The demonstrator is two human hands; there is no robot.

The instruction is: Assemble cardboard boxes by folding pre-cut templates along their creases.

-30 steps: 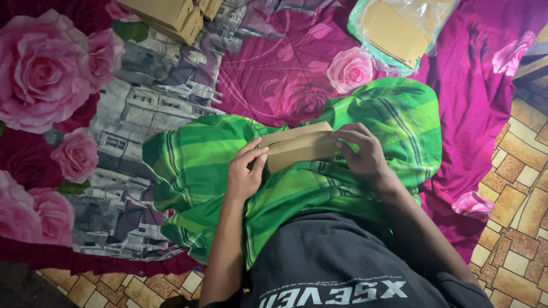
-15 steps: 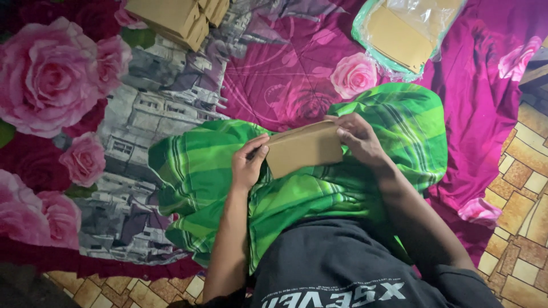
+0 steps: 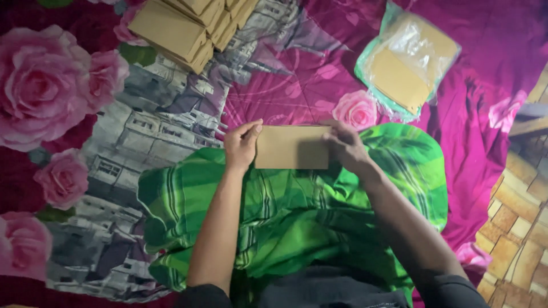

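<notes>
Both hands are up on one brown paper envelope (image 3: 291,147), held flat and level over the lap, just above the green checked cloth (image 3: 297,217) draped across the legs. The left hand (image 3: 241,145) takes the envelope's left edge, fingers pressed together and curled over it, thumb hidden behind the paper. The right hand (image 3: 345,147) pinches the right edge, fingers laid across the face at that corner.

How far along? A fair way, by the look of it: at top left a stack of brown envelopes (image 3: 185,25) lies in overlapping rows on the rose-print bedsheet (image 3: 68,108), well apart from the hands. At top right a clear plastic bag (image 3: 408,65) holds more flat brown pieces, so there seems to be stock left to work through. This one envelope is neither stacked nor bagged.

What can't be read: whether the envelope's flap is open, folded or glued, since only one plain face shows. The stack runs off the top edge, so no count. The bag's glare hides how much is inside. The tiled floor (image 3: 516,234) shows only at the right edge.
</notes>
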